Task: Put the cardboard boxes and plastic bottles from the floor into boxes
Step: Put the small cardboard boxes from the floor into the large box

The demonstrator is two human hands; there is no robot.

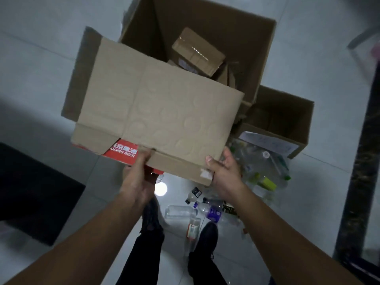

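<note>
Cardboard carton [158, 112], gripped by your left hand [141, 173] and seemingly your right hand [225, 171], is wide and may snag the big box [264, 62] rim.

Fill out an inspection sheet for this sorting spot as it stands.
Surface: pale tiled floor, glossy.
Job's things: flattened carton held over the large open box, which holds small cardboard boxes; smaller open box beside it; plastic bottles loose on the floor by the feet, with a bottle pile by the smaller box.
Clutter: dark mat at left.
Grippers: left hand and right hand each grip the carton's near edge.
Cables: nothing seen.
Surroundings: dark post at right.
</note>
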